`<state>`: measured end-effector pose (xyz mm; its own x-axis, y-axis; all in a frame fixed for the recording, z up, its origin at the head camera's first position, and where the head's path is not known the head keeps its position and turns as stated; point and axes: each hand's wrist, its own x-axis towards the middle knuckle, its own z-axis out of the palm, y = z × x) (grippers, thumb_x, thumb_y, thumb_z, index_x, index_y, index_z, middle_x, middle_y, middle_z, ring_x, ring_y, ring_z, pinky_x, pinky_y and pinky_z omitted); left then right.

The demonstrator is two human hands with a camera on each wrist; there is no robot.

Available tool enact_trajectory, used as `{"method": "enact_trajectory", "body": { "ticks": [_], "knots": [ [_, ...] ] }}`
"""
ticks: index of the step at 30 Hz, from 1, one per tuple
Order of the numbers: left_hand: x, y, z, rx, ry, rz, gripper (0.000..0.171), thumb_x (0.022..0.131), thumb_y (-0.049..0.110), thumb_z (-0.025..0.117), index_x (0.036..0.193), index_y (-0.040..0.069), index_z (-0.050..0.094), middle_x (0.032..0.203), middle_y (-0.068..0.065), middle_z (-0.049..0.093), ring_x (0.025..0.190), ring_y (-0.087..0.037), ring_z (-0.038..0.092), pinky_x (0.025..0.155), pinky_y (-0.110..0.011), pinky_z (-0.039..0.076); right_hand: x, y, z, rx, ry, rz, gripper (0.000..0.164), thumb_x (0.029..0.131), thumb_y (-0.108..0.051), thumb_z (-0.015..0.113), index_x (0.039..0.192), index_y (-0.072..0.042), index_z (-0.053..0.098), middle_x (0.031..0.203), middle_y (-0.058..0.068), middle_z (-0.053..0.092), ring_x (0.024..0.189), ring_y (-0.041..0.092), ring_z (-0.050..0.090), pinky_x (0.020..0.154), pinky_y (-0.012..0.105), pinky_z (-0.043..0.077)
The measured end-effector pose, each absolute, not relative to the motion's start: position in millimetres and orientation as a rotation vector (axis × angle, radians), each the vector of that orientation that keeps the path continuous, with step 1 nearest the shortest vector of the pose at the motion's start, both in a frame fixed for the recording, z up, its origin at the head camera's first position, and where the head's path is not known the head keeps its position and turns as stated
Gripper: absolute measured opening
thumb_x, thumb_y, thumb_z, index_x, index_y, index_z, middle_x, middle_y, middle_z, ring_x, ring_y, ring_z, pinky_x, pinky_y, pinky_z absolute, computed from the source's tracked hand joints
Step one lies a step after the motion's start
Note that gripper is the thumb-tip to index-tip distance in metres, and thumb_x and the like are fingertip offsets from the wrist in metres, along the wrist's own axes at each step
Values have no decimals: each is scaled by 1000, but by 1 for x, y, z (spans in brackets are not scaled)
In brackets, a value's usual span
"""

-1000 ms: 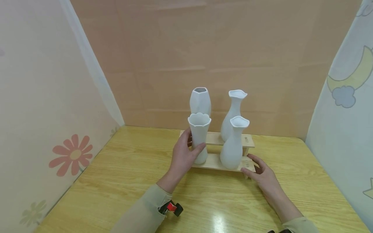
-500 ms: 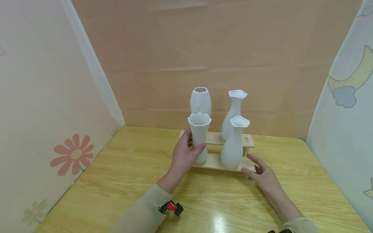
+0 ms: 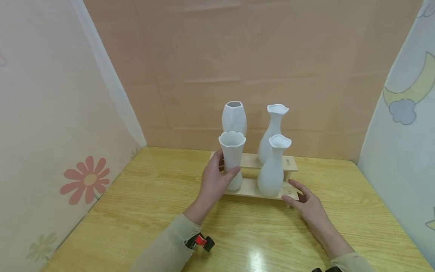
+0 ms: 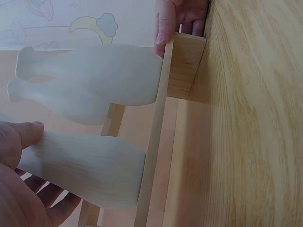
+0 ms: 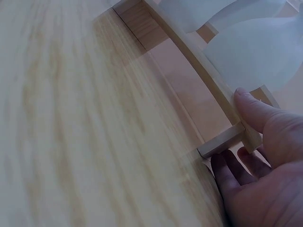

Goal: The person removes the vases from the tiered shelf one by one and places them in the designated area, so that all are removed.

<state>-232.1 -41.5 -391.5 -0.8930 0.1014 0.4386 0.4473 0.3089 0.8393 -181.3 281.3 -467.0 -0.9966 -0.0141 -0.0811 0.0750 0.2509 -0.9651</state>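
The scalloped vase (image 3: 232, 153) is upright on the lower tier of the wooden stand (image 3: 249, 187), toward the stand's left end; the left hand (image 3: 213, 177) has its grip curled round it. The right hand (image 3: 310, 209) pinches the stand's right end, thumb above, fingers below. A wavy-rimmed vase (image 3: 270, 177) shares that tier; a faceted vase (image 3: 234, 119) and flared vase (image 3: 266, 145) stand on the upper tier. An uneven tug could skid the stand across the tabletop (image 3: 153, 189), toppling vases.

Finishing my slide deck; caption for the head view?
Left hand holds a scalloped white vase while right hand grips the two-tier wooden stand.
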Motion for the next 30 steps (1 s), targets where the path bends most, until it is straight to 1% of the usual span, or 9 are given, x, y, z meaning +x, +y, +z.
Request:
{"method": "enact_trajectory", "body": {
  "ticks": [7,9,11,14,16,18,21,25,30],
  "knots": [
    [-227,-51,-390,-494,-2274,-1611,72,98,19,88,160,13,52,145,-5,67,124,-27,69,104,-47,59,-181,282,-467,71,2421,-1859,93,104,-38,80,177,-16,26,183,18,8,164,51,16,127,68,25],
    [-226,-56,-389,-490,-2275,-1595,71,98,18,88,159,12,52,145,-5,67,123,-26,70,103,-47,60,-182,282,-467,63,2436,-1844,92,105,-38,80,177,-16,26,182,19,10,164,51,18,126,66,29],
    [-225,-62,-388,-484,-2273,-1579,71,97,17,88,158,12,53,144,-6,68,123,-28,70,102,-48,60,-182,283,-467,59,2459,-1820,92,105,-39,79,177,-17,27,182,19,13,163,50,22,124,61,35],
    [-225,-73,-388,-458,-2273,-1552,69,98,16,88,157,12,53,143,-7,68,123,-29,70,102,-49,60,-183,283,-468,50,2472,-1807,92,105,-40,79,177,-17,27,182,20,14,163,50,23,123,60,38],
    [-226,-80,-388,-426,-2273,-1546,68,98,17,88,157,12,53,141,-7,68,123,-29,70,103,-50,60,-183,284,-468,48,2465,-1814,92,105,-39,79,177,-17,27,182,19,10,163,52,21,124,63,35],
    [-227,-86,-388,-395,-2269,-1547,67,98,18,87,156,13,53,139,-7,69,123,-28,70,104,-50,59,-183,285,-469,48,2444,-1839,92,105,-37,80,177,-16,26,183,18,5,163,54,16,125,69,28],
    [-230,-96,-386,-359,-2261,-1558,67,98,19,88,156,12,54,138,-8,69,123,-29,69,105,-52,58,-183,288,-470,57,2428,-1854,93,105,-35,80,177,-16,24,183,18,1,163,56,13,125,73,23],
    [-235,-107,-386,-314,-2253,-1539,67,99,20,87,156,11,54,137,-10,69,123,-32,69,105,-53,59,-185,290,-472,60,2427,-1848,93,106,-35,79,177,-17,23,183,19,-3,163,58,10,125,76,21],
    [-243,-118,-386,-267,-2254,-1500,67,99,21,87,156,11,53,138,-10,68,123,-32,69,105,-53,58,-185,290,-475,68,2415,-1845,93,106,-36,79,178,-19,23,183,18,-5,163,58,8,125,75,21]
  ]
}}
